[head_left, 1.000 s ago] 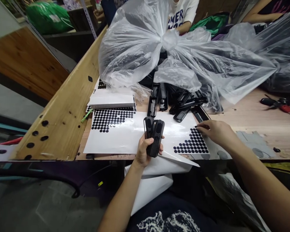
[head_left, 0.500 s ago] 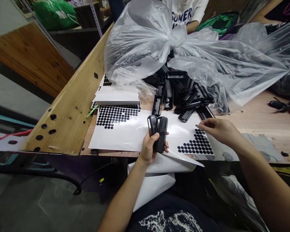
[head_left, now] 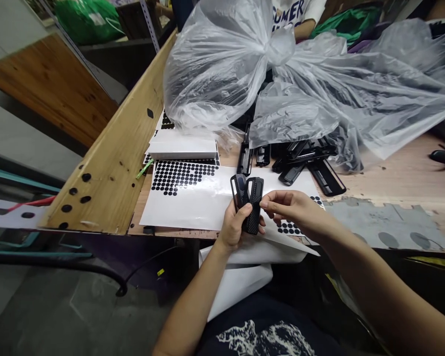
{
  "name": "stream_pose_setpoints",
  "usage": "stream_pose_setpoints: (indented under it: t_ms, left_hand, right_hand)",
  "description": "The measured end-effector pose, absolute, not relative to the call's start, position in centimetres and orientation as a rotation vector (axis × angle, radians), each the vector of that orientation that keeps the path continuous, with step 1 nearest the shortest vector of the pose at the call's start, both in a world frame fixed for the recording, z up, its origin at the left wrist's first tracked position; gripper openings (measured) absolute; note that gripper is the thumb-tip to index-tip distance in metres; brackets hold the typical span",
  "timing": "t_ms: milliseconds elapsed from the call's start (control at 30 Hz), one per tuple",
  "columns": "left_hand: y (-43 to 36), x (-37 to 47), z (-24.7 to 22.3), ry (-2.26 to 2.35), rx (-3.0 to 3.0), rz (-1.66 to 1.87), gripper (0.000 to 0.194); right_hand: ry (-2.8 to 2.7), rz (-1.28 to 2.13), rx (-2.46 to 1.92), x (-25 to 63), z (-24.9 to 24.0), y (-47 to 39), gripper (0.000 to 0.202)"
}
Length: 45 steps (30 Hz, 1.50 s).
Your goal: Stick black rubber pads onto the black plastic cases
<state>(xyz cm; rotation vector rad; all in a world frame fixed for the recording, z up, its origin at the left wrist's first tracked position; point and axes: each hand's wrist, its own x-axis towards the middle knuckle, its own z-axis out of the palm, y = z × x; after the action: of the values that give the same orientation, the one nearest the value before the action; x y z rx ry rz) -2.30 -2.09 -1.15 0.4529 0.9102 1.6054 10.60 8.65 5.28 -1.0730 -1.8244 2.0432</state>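
Observation:
Two black plastic pieces with textured faces stand fanned out in my left hand, its thumb pressed across them. My right hand is closed in a pinch at the right edge of the nearer piece; whatever its fingertips hold is too small to make out. Under both hands lies a white sheet with rows of round black stickers at its left. More round stickers on its right part are partly covered by my right hand and forearm.
Several black plastic parts lie in a pile behind the hands, partly under a large clear plastic bag. A white stack rests beside the wooden side board. Across the table is a person in a white shirt.
My right hand has moved left from the stickers at the sheet's right to the black pieces in my left hand. The whole view has shifted slightly.

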Motion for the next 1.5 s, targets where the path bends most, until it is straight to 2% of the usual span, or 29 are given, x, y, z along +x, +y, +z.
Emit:
stream_pose_setpoints:
  t_ms: [267,400,800,967,1133,1333,1433,1500]
  left_hand:
    - [-2.1,-2.3,-1.2,0.908,0.454,1.608,0.051]
    - [-2.1,-2.2,-1.2,0.912,0.462,1.613,0.052]
    - [-2.1,-2.3,-2.0,0.862,0.493,1.623,0.043]
    - [-2.1,-2.2,-1.5,0.874,0.480,1.625,0.044]
    - [-2.1,-3.0,-1.4,0.767,0.283,1.676,0.045]
    - [-2.3,-4.6,-1.0,0.527,-0.047,1.755,0.033]
    - [-2.5,-4.8,-0.9,0.482,-0.134,1.748,0.036]
    - [-2.5,-4.9,-0.9,0.457,-0.157,1.752,0.036]
  right_hand:
    - [-1.876,1.976,-1.051,10.7,5.2,8.6,0.042]
    - [-1.973,1.822,-1.064,10.7,5.3,8.4,0.044]
    - [-2.294,1.365,-1.097,10.7,6.3,7.8,0.032]
    - [-2.233,1.250,-0.968,10.1,5.7,7.8,0.027]
    - [-2.110,1.031,-1.052,9.7,3.6,8.6,0.024]
    - [-2.649,1.007,-0.900,9.6,0.3,7.6,0.014]
    - [-2.666,1.005,-0.806,9.5,-0.1,7.0,0.011]
    - [-2.597,1.140,-0.712,9.7,0.2,7.0,0.012]
